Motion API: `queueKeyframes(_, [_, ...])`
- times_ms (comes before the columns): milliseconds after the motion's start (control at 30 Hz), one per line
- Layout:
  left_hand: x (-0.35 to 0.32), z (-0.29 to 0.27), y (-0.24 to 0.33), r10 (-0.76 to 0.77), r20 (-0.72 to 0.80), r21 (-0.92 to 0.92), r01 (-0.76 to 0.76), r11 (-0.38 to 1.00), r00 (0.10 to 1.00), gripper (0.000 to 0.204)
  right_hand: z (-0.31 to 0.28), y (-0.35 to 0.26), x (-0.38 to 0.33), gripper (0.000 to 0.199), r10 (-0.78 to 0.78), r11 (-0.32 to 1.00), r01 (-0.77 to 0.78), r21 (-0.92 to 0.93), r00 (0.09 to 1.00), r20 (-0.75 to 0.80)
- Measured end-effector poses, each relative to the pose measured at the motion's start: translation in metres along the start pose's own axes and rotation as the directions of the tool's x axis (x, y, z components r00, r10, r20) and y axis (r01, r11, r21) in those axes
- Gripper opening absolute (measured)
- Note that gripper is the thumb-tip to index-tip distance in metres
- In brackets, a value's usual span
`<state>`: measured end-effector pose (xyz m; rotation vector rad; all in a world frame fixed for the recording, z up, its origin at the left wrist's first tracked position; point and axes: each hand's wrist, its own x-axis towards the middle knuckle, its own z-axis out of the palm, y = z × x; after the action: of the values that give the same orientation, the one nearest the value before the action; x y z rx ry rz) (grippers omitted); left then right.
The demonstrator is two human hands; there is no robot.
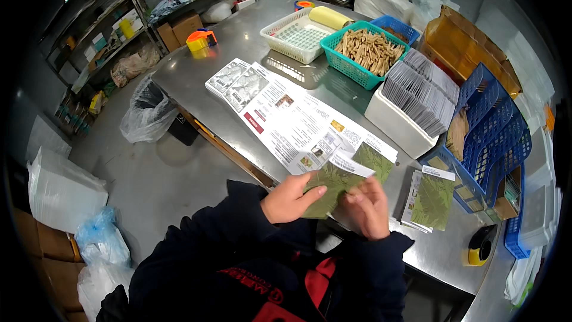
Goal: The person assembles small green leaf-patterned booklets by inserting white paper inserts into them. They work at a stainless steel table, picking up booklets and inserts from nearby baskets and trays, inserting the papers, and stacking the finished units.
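My left hand (290,198) and my right hand (367,206) both hold a folded printed leaflet (335,182) with a green leaf pattern, just above the near edge of the steel table (250,42). My left thumb lies across its lower left corner; my right fingers curl under its right side. A long row of overlapping white printed sheets (292,122) stretches away from my hands toward the far left. To my right lies a small stack of folded green-patterned leaflets (430,200).
A white bin of grey packets (417,98) sits behind the sheets, with a teal basket of wooden pegs (364,50), a white basket (295,39) and blue crates (494,137) around it. Tape dispensers (480,245) stand near the right edge. A bagged waste bin (149,113) and shelves stand on the left.
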<state>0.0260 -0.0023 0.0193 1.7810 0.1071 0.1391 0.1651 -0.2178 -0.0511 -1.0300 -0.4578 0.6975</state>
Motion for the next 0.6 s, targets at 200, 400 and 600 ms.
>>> queueKeyframes(200, [0.000, -0.065, 0.057, -0.123, 0.329, 0.494, -0.059, 0.867, 0.936, 0.033, 0.042, -0.081, 0.017, 0.069, -0.137, 0.627, 0.343, -0.699, 0.932, 0.334])
queueKeyframes(400, [0.011, -0.106, 0.103, -0.037, 0.131, 0.810, -0.085, 0.580, 0.991, 0.053, 0.054, -0.060, 0.038, 0.028, -0.073, 0.681, 0.315, -0.661, 0.927, 0.368])
queueKeyframes(600, [0.005, -0.088, 0.079, 0.418, 0.219, 0.926, -0.323, 0.197, 0.882, 0.101, 0.094, -0.039, 0.072, 0.028, -0.051, 0.970, 0.094, -0.225, 0.981, 0.188])
